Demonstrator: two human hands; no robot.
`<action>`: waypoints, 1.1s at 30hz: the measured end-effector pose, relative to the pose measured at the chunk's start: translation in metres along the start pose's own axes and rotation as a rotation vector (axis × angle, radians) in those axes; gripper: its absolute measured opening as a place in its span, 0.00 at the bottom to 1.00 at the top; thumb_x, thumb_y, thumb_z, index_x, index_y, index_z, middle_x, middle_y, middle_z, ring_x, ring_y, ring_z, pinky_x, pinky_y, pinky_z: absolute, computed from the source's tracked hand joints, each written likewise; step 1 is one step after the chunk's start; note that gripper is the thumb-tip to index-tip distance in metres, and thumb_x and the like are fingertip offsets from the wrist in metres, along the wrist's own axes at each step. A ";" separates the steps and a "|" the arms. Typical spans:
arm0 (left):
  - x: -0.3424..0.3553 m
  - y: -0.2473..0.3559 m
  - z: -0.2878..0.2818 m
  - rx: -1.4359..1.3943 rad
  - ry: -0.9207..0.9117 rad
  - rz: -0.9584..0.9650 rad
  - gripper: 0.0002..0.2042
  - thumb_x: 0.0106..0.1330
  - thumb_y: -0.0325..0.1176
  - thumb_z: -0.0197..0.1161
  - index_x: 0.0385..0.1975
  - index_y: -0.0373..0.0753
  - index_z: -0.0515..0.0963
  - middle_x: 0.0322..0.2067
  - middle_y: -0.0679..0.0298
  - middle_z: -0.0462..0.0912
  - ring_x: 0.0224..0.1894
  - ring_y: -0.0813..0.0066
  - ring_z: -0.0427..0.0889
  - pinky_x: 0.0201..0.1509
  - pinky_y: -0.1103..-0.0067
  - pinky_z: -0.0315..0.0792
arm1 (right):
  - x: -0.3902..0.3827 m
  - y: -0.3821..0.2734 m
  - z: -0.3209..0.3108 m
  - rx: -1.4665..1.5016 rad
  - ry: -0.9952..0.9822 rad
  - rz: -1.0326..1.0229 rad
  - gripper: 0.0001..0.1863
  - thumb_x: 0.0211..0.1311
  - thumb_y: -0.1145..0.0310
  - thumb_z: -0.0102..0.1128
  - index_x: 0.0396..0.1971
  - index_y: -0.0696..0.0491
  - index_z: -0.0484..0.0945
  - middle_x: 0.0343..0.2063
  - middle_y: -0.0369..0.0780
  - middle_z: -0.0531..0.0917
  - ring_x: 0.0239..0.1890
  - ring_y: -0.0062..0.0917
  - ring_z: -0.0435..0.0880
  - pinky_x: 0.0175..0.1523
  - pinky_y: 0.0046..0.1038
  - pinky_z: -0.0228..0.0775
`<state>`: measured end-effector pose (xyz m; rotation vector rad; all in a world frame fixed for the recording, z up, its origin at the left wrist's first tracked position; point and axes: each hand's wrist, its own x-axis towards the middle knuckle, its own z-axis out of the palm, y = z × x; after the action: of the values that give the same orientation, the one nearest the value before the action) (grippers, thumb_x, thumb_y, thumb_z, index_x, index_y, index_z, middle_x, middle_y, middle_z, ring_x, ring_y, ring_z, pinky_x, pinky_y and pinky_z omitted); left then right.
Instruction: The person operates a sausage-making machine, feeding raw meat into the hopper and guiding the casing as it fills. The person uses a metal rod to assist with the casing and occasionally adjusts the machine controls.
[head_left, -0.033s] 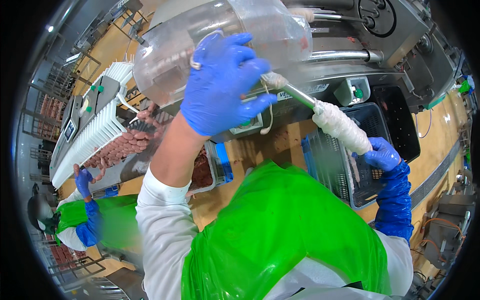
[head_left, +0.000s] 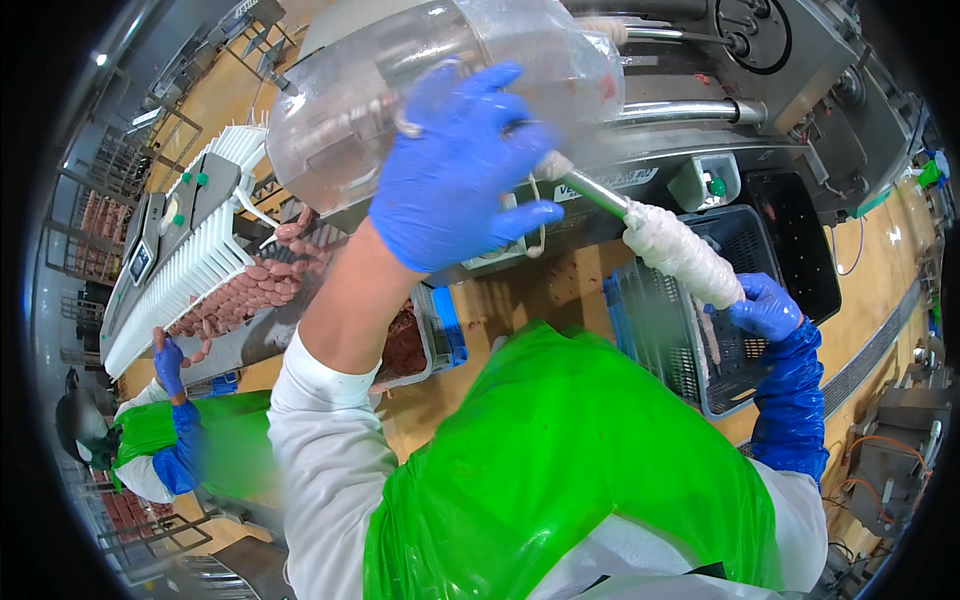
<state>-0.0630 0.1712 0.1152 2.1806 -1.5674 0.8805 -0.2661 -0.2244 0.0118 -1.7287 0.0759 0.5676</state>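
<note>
Right hand [head_left: 765, 308] pinches casing [head_left: 685, 255] end on tube [head_left: 595, 192]; left hand [head_left: 455, 170] spread flat on cover [head_left: 340, 130]. We'd judge casing soft, slick, tears easily—hold w/ light fingertip grip.

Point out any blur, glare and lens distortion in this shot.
Head view: strong fisheye, with a black rim and the white conveyor bowing; the left hand looms large and slightly soft; glare streaks the clear plastic cover; a co-worker at lower left is blurred; the right hand looks sharper.

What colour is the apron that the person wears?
Bright green apron, seen best in the head view.
</note>
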 end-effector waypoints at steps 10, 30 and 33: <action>-0.018 -0.006 0.009 -0.169 -0.746 0.028 0.15 0.61 0.48 0.68 0.33 0.43 0.76 0.27 0.56 0.80 0.31 0.51 0.82 0.36 0.63 0.76 | -0.009 -0.015 0.005 -0.150 0.021 0.032 0.21 0.61 0.62 0.72 0.48 0.60 0.83 0.38 0.36 0.86 0.40 0.17 0.80 0.50 0.27 0.74; 0.009 -0.224 -0.238 -0.632 0.079 -0.908 0.21 0.69 0.56 0.61 0.35 0.41 0.82 0.22 0.68 0.76 0.21 0.79 0.75 0.26 0.80 0.68 | -0.078 0.065 -0.009 -0.061 0.421 0.119 0.20 0.55 0.60 0.69 0.44 0.57 0.85 0.26 0.28 0.81 0.27 0.11 0.74 0.31 0.20 0.66; 0.095 -0.279 -0.259 -0.707 0.399 -0.816 0.12 0.71 0.46 0.63 0.34 0.47 0.74 0.16 0.75 0.70 0.14 0.87 0.67 0.13 0.87 0.59 | -0.073 0.051 0.013 0.042 0.451 0.225 0.20 0.54 0.60 0.70 0.44 0.57 0.84 0.24 0.27 0.79 0.25 0.10 0.71 0.29 0.18 0.62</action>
<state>0.1396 0.3482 0.4003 1.7098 -0.5512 0.3648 -0.3528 -0.2434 -0.0061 -1.7912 0.6022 0.3251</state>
